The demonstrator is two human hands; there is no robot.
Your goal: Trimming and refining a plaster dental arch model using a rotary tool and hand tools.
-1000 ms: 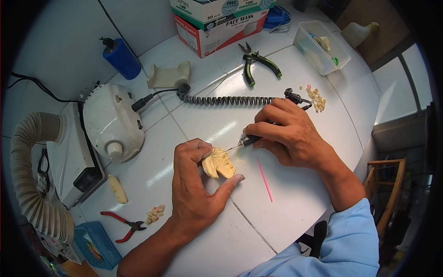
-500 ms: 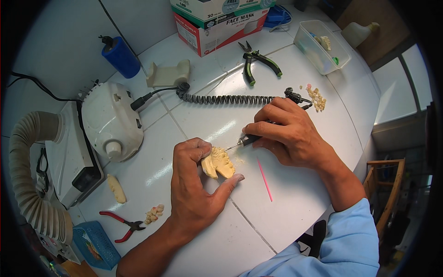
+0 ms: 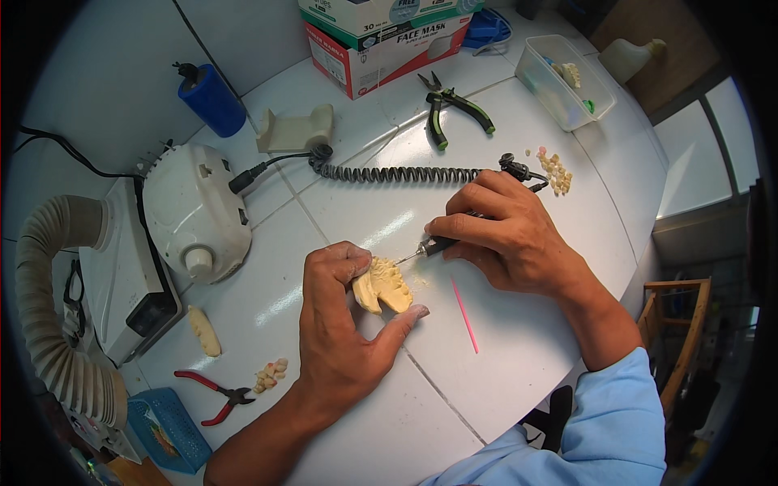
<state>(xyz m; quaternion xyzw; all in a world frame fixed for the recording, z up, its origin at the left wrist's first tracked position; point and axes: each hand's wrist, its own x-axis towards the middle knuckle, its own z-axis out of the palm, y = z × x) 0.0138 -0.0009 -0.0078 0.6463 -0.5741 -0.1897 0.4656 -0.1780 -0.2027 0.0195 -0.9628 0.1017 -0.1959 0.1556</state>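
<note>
My left hand [image 3: 340,332] grips a yellow plaster dental cast [image 3: 385,288], its fingertips on the upper left and the thumb by the lower right. My right hand [image 3: 510,235] is closed around a black rotary handpiece [image 3: 437,245], whose thin metal bit meets the cast's top edge among the molded teeth. Pale powder lies beside the cast. A thin pink stick [image 3: 464,316] rests below my right hand. The coiled black cord [image 3: 397,174] runs across the tiles behind both hands.
A white control box [image 3: 194,202] and ridged hose [image 3: 44,283] stand left, near red-handled cutters [image 3: 217,409] and a blue basket [image 3: 166,433]. Behind are green-black pliers [image 3: 446,113], mask boxes [image 3: 373,69], a blue cylinder [image 3: 212,105], small tooth-like pieces [image 3: 555,176] and a plastic tub [image 3: 596,113].
</note>
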